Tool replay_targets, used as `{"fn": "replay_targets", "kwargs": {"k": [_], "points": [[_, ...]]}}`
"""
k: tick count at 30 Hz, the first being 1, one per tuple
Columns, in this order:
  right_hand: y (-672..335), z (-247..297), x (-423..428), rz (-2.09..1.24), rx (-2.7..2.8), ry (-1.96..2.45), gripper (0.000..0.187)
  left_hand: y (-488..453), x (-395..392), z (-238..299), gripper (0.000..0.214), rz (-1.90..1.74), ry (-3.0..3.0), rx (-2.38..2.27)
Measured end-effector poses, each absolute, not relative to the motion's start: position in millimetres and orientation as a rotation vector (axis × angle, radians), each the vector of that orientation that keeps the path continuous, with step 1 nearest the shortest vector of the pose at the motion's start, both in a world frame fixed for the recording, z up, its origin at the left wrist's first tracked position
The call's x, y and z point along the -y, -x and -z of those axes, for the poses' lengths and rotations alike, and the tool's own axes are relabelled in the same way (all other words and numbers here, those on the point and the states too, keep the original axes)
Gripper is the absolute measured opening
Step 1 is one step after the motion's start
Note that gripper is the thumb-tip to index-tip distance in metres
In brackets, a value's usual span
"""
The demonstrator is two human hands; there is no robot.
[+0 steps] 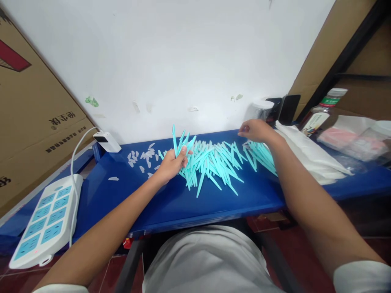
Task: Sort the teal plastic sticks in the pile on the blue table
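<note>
My left hand is closed around several slim turquoise eyebrow razors, their heads fanned upward. It is at the left edge of a large loose pile of the same razors, many with pale clear caps at the far end. My right hand is raised above the far end of a smaller bunch of razors on the right. Its fingers are bent together; whatever they may hold is too small to make out. Left of the pile lie scattered small clear caps.
A blue table stands against a white wall. To the left are a power strip, a white plugged-in device and a cardboard box. On the right lie white bags, a bottle and a lidded jar.
</note>
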State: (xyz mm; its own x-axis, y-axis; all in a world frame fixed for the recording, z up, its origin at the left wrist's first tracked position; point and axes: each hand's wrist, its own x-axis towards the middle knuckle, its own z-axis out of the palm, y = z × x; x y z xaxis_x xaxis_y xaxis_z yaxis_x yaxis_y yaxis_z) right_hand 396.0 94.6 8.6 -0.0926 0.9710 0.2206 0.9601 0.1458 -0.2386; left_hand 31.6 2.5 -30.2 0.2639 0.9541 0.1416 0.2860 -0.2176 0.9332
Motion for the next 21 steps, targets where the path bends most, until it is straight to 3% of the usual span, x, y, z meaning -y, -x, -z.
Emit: {"fn": "replay_targets", "kwargs": {"k": [2, 8, 11, 21], "points": [[-411, -5, -100, -0.099, 2.194, 2.001, 0.023, -32, -2, 30, 0.064, -0.989, -1.673, -1.142], [-439, -3, -105, -0.359, 2.391, 2.009, 0.059, -33, -1, 31, 0.060, -0.960, -1.681, -1.110], [-444, -2, -106, -0.381, 2.450, 1.982, 0.065, -32, -1, 31, 0.059, -0.954, -1.686, -1.098], [-434, 9, -114, -0.434, 2.320, 2.145, 0.036, -32, -1, 32, 0.060, -0.931, -1.693, -1.100]]}}
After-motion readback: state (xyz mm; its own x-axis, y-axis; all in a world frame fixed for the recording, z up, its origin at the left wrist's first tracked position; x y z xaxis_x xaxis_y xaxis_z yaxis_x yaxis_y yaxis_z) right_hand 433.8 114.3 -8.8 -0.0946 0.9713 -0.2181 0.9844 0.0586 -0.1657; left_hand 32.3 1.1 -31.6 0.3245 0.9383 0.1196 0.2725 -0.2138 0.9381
